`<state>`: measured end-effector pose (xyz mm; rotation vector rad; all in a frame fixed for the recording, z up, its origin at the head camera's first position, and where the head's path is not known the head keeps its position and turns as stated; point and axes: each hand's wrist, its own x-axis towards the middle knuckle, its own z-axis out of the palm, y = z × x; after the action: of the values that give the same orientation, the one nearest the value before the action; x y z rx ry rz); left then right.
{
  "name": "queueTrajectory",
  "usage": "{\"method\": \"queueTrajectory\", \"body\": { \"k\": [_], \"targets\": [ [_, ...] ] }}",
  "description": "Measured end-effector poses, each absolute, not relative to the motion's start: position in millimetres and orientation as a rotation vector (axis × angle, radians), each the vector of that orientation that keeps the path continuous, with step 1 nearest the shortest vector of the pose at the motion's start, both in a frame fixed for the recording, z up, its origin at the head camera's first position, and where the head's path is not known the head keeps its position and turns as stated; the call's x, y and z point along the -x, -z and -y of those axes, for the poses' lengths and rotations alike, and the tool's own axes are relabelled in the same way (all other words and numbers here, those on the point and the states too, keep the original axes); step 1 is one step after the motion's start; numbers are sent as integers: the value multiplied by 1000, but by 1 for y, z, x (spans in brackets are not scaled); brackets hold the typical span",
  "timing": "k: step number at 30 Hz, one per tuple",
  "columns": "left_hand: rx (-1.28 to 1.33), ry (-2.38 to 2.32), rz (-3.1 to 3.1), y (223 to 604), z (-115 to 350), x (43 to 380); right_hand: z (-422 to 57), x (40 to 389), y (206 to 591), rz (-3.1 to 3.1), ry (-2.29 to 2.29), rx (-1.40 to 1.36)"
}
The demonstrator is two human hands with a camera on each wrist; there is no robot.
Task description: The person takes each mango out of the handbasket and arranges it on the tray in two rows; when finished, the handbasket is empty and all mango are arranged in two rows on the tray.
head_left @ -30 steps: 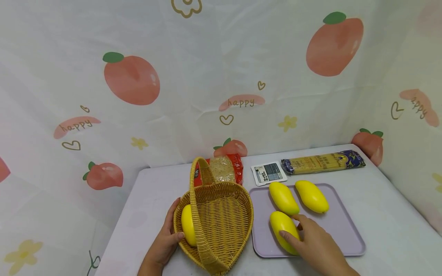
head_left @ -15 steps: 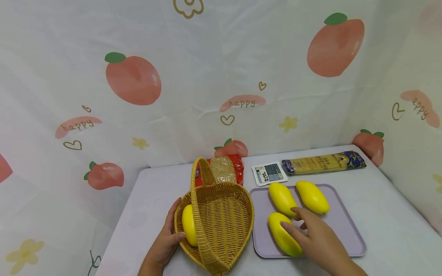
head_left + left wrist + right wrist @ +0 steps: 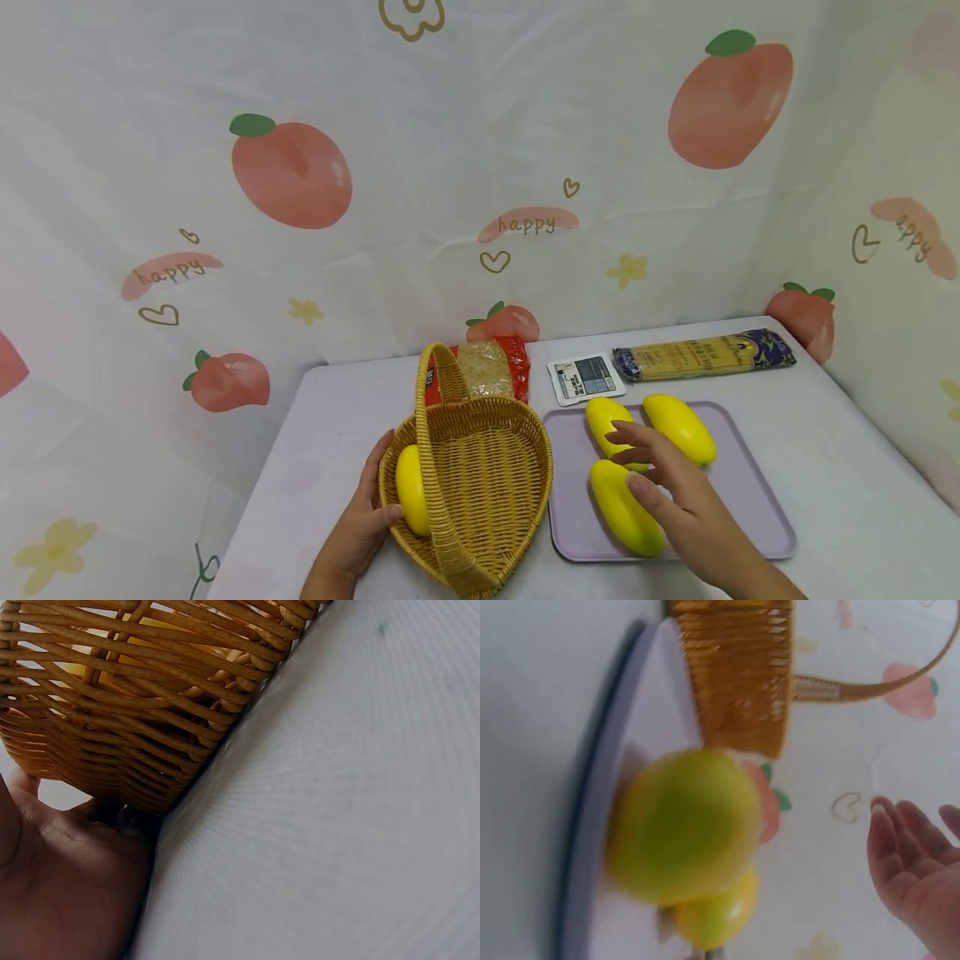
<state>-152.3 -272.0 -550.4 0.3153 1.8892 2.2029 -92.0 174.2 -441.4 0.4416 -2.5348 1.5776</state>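
Observation:
A wicker basket with a tall arched handle stands on the table, one yellow mango inside along its left wall. My left hand holds the basket's left side, thumb over the rim and fingers on the outside; the left wrist view shows the palm low beside the weave. Three more mangoes lie on a pale purple tray: a near one, a back left one and a back right one. Above the near mango, my right hand hovers with loosely bent fingers, holding nothing; the right wrist view shows it apart from the fruit.
Behind the basket lies a red packet with a clear window. A small white packet and a long pack of noodles lie behind the tray. A fruit-printed cloth hangs behind the table.
My right hand has let go of the near mango and lifted up and away from it. That mango has shifted slightly on the tray. My left hand and the basket have stayed put.

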Motion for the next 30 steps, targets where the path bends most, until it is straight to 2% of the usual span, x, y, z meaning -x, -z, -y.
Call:
{"method": "queueTrajectory", "body": {
  "k": [11,18,30],
  "targets": [
    [-333,-2195,-1900,551,273,152,-170,96,422,2252,-2258,-848],
    [-325,-2194,-1906,553,275,152,-150,108,436,2049,-2512,-1071],
    [-319,-2192,-1891,550,273,153,-104,113,456,1965,-2737,-1064]
  ]
}}
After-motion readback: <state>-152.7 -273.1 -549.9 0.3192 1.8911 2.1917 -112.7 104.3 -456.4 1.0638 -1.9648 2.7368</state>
